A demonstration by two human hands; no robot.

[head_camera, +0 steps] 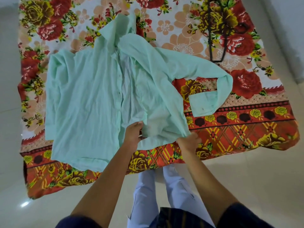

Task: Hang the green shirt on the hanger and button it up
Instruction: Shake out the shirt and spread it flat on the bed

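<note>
Two hands at the near hem of the green shirt (85, 102), spread unbuttoned on a floral sheet (246, 134): left hand (132, 134) and right hand (189, 140) each pinch cloth, likely to straighten it. Hanger (215, 46) lies apart, unused.

One shirt (85, 96), one hanger (217, 38), two hands (133, 134).

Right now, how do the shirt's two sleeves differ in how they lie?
The right sleeve is spread out sideways across the floral cloth, then doubles back, so its cuff lies flat and plainly visible. The left sleeve stays tucked along the shirt body's edge, and no cuff shows. The right sleeve is clear of both hands; the left one too. Both are the same pale green.
</note>
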